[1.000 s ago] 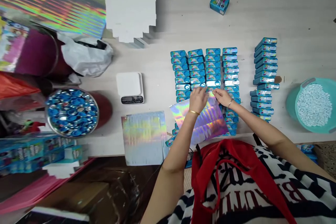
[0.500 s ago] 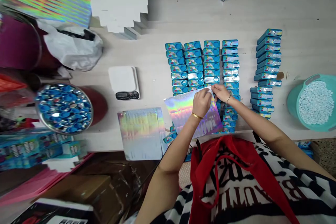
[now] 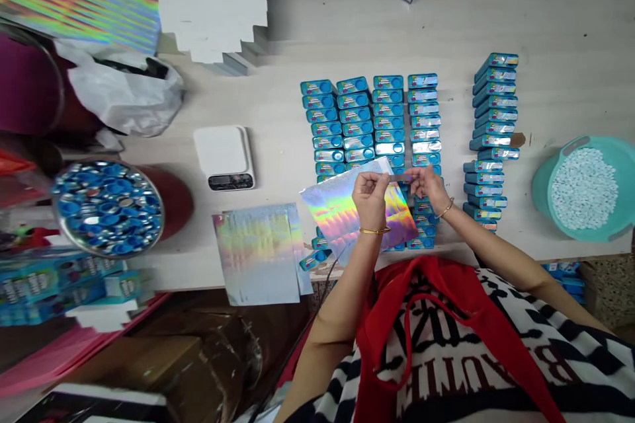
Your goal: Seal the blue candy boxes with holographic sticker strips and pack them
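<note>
Near the table's point(image 3: 496, 0) front edge, the left hand point(image 3: 371, 197) and right hand point(image 3: 429, 190) pinch a thin strip point(image 3: 401, 178) above a shiny sheet point(image 3: 342, 211). Working it next seems to need gentle care.

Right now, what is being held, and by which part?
A thin strip: the left hand pinches one end, the right hand the other. Whether either also grips the shiny sheet underneath cannot be told.

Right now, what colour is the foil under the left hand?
The foil is silvery with a rainbow sheen; best seen in the head view.
</note>
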A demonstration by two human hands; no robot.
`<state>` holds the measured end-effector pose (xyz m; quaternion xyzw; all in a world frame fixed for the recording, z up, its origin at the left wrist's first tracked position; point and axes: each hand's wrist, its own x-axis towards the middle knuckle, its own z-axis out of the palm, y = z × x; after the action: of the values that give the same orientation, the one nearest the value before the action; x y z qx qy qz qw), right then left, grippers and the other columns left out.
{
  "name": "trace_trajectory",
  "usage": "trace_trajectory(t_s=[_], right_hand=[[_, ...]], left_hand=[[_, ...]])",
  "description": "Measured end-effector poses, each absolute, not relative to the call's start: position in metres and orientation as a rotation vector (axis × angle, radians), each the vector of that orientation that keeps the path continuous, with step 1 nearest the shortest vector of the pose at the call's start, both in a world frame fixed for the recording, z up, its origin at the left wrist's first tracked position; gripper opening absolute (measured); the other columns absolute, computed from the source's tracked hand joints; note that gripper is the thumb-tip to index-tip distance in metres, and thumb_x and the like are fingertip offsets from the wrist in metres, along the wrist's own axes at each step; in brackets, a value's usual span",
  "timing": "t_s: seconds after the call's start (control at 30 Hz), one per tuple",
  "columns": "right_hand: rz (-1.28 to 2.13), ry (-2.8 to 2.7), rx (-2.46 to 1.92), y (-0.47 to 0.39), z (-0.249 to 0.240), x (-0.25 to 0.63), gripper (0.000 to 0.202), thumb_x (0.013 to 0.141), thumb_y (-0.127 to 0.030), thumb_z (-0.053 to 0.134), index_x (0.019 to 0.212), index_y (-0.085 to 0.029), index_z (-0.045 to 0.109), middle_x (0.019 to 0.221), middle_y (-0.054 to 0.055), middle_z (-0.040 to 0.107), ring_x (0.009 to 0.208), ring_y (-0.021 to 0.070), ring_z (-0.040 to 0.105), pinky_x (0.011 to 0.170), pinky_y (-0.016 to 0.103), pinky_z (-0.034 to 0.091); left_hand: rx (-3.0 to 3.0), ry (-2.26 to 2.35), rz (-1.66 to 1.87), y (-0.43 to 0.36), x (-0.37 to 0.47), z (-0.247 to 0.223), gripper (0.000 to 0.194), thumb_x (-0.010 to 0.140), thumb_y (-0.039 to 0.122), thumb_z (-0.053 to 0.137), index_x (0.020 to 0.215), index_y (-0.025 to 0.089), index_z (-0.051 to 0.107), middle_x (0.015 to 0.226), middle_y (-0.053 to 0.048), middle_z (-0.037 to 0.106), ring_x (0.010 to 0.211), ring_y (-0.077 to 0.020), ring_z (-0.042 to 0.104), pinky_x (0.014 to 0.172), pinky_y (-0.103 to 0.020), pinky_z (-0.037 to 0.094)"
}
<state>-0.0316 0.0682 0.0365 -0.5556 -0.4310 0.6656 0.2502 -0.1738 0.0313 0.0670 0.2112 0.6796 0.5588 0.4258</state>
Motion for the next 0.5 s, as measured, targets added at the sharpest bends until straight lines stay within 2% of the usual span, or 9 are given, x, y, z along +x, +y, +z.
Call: trace_trajectory(t_s=[0.13,0.3,0.4,0.5], right_hand=[[1.668,-1.167,-1.538,0.057,0.043,-0.01,0.056,0.08,-0.078,0.054,0.083,-0.022,0.056,0.074,0.0,0.062,0.059,0.0121,0.051,0.056,0.026,0.044],[1.44,-1.297,-1.56,0.079,0.035,0.022,0.049,0.087,-0.07,0.053,0.077,-0.022,0.052,0.067,-0.002,0.053,0.058,0.0121,0.044,0.057,0.027,0.038],[1.316,-1.435,-1.595,0.099,0.023,0.04,0.046,0.089,-0.066,0.052,0.075,-0.022,0.05,0.062,-0.003,0.045,0.056,0.0126,0.039,0.056,0.028,0.034],[1.248,-1.526,-1.633,0.112,0.008,0.05,0.043,0.091,-0.062,0.05,0.075,-0.023,0.048,0.062,-0.003,0.046,0.057,0.0136,0.04,0.057,0.029,0.034]], left_hand=[[0.48,1.645,1.332,0.036,-0.151,0.05,0.026,0.074,0.032,0.077,0.074,0.02,0.054,0.067,0.003,0.054,0.063,-0.0096,0.052,0.064,-0.023,0.044],[0.565,1.629,1.292,0.051,-0.12,0.022,0.015,0.078,0.027,0.071,0.075,0.019,0.058,0.071,0.002,0.057,0.067,-0.0112,0.055,0.069,-0.025,0.046],[0.794,1.759,1.25,0.067,-0.107,0.007,0.01,0.079,0.023,0.068,0.074,0.02,0.059,0.077,0.0,0.057,0.077,-0.0141,0.057,0.077,-0.028,0.048],[0.999,1.925,1.144,0.078,-0.1,-0.002,0.011,0.08,0.022,0.067,0.073,0.02,0.059,0.086,-0.003,0.058,0.09,-0.0181,0.058,0.088,-0.034,0.047]])
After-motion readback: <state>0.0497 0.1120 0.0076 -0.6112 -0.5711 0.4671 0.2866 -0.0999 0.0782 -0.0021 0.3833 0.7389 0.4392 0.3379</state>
